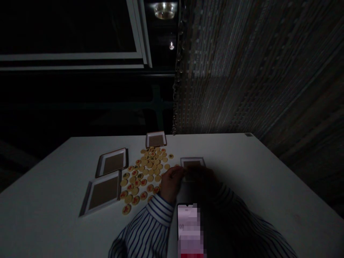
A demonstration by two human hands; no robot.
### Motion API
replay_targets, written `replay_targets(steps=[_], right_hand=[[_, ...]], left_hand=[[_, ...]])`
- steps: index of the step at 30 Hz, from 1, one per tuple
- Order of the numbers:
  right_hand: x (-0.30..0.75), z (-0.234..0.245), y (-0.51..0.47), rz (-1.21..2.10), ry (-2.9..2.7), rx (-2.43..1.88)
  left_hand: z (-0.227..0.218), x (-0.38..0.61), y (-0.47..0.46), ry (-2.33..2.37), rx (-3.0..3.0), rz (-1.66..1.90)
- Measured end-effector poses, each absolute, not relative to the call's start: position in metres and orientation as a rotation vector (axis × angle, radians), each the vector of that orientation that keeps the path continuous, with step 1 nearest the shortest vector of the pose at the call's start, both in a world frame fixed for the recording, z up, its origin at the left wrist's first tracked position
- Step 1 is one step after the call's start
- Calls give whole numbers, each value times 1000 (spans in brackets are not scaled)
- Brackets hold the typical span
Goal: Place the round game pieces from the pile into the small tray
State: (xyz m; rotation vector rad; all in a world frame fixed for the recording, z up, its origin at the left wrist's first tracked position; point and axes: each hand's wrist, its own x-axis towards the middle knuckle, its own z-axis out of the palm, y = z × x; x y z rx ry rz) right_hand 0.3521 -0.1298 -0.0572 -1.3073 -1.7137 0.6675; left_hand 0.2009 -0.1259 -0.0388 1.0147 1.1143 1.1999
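Note:
My left hand [171,182] is closed, thumb and fingers drawn together at the near edge of a small shallow tray [192,158]. Whatever it pinches, if anything, is too dark to make out. Close against it on the right, my right hand [203,180] lies in deep shadow over the same tray, its fingers not distinguishable. Left of my hands, round xiangqi pieces [149,165] are spread over the white table [53,200]. Some show red or black characters and others plain tan faces.
Two more shallow trays, one dark-rimmed [113,163] and one pale-rimmed [104,191], lie left of the pieces. Another tray [156,140] sits at the table's far edge. A lit phone [186,220] lies between my forearms. A string curtain [228,71] hangs behind the table.

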Motion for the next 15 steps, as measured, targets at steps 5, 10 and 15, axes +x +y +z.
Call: replay_targets(steps=[5,10,15], right_hand=[[352,-63,-129,648,-1719,-1256],[351,-62,-131,637,-1725,-1283],[352,-66,-128,691,-1704,-1252]], left_hand=[[-40,201,-126,1108,985,1192],[-47,203,-126,1070,957,1184],[-49,203,-126,1047,931,1184]])
